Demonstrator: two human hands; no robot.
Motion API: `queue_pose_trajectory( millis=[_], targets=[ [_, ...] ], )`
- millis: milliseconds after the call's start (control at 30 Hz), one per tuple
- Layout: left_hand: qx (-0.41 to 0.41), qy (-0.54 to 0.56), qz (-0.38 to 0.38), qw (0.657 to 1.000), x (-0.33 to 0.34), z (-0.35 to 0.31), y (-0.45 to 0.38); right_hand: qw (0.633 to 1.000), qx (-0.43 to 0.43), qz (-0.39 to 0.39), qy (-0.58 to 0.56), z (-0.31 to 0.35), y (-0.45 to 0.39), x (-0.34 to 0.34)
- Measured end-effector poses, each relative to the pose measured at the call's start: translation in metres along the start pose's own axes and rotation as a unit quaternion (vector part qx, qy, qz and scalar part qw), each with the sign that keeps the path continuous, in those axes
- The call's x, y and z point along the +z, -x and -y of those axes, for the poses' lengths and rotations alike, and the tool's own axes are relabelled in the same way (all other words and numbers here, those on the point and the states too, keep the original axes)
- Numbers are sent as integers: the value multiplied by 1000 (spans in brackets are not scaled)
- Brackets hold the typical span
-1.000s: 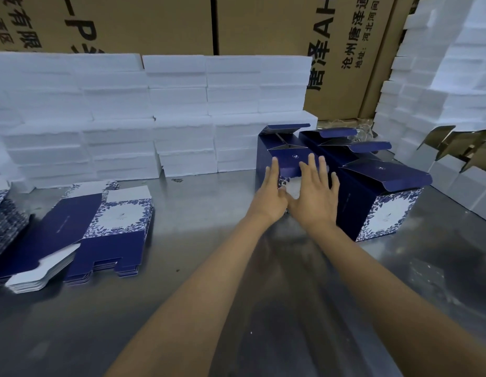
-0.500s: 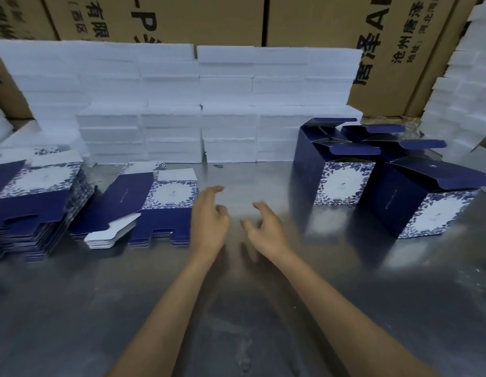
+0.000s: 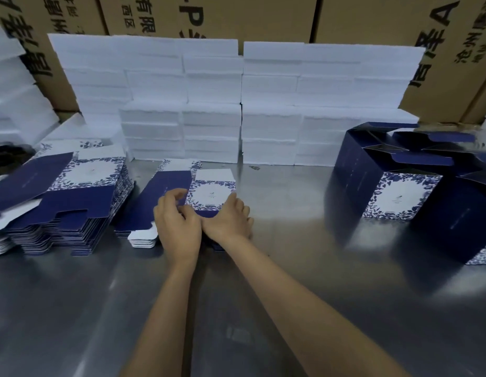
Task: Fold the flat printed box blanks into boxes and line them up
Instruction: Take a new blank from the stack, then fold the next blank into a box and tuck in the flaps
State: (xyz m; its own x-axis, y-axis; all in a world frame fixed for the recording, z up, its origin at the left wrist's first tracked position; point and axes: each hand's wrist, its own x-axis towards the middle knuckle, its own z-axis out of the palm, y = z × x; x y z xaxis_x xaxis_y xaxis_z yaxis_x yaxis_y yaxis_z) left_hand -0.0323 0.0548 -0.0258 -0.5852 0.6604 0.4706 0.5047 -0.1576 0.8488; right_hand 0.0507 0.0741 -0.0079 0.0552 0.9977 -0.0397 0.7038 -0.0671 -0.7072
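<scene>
- Where the left hand (image 3: 178, 225) and right hand (image 3: 227, 219) overlap the small stack of flat blanks (image 3: 179, 186), its near edge is hidden; curled fingers are seen gripping the top blank.
- Glossy navy card with floral white panels is shown on a steel table (image 3: 291, 308).
- The blank's long axis is laid near-to-far, left of the folded boxes (image 3: 386, 186).

We see flat blanks (image 3: 179, 186) at centre left in deep navy with a white panel framed by blue floral print; the taller stack (image 3: 59, 191) at far left bears the same pattern. The folded boxes (image 3: 394, 191) at right match, navy with white floral-edged fronts. Behind them sit white foam blocks (image 3: 263, 104) and brown cartons (image 3: 236, 14) with black lettering. Our counter (image 3: 73, 308) is grey metal.
</scene>
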Motion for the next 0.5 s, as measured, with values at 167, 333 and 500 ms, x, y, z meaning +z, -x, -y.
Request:
queue_pose_trajectory(
  millis=[167, 333, 500],
  targets=[
    [-29, 4, 24, 999, 3, -2, 2, 996, 9, -83, -43, -1, -4, 0],
    [17, 12, 28, 999, 1, -13, 6, 973, 10, -88, -214, -4, -5, -20],
    [111, -15, -18, 994, -8, -29, 5, 904, 28, -47, -425, -20, -2, -63]
  ],
)
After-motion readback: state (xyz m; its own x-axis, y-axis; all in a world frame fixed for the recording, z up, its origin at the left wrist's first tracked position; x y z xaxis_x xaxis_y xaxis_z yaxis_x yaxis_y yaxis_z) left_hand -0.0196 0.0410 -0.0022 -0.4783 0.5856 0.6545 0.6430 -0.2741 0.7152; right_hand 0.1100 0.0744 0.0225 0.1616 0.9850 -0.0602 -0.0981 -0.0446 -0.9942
